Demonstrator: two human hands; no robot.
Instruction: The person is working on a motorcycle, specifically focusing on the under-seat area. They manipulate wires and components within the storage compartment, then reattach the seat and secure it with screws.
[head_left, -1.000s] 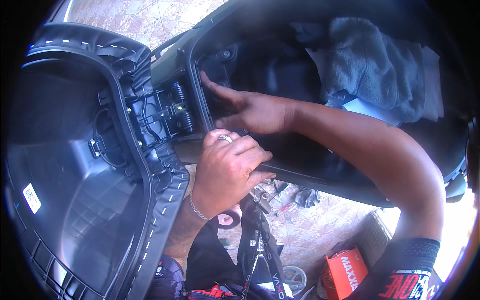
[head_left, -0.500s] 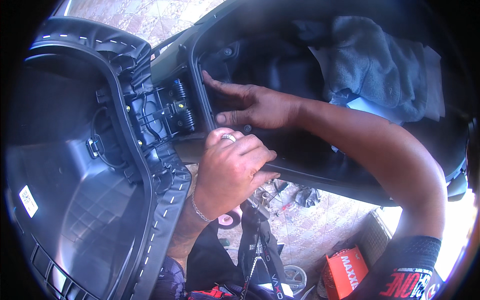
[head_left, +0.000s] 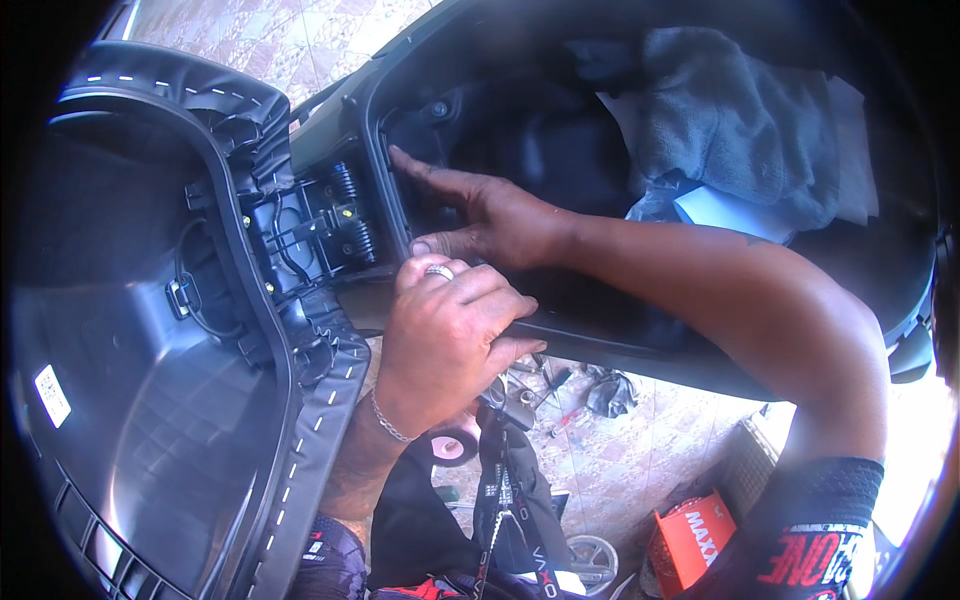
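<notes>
Black plastic forms the storage bin [head_left: 560,140], its long axis running left to right and its hinged end toward the left. The opened seat [head_left: 150,330] stands beyond the hinge [head_left: 335,220], underside facing the viewer, long axis roughly top to bottom. Inside the bin's right half lie a grey towel [head_left: 735,130] and a white sheet [head_left: 715,207] partly beneath it. The right hand [head_left: 500,215] reaches into the left end, thumb and fingers apart; the left hand [head_left: 450,325] bends its fingers at the near left corner, any grip hidden.
</notes>
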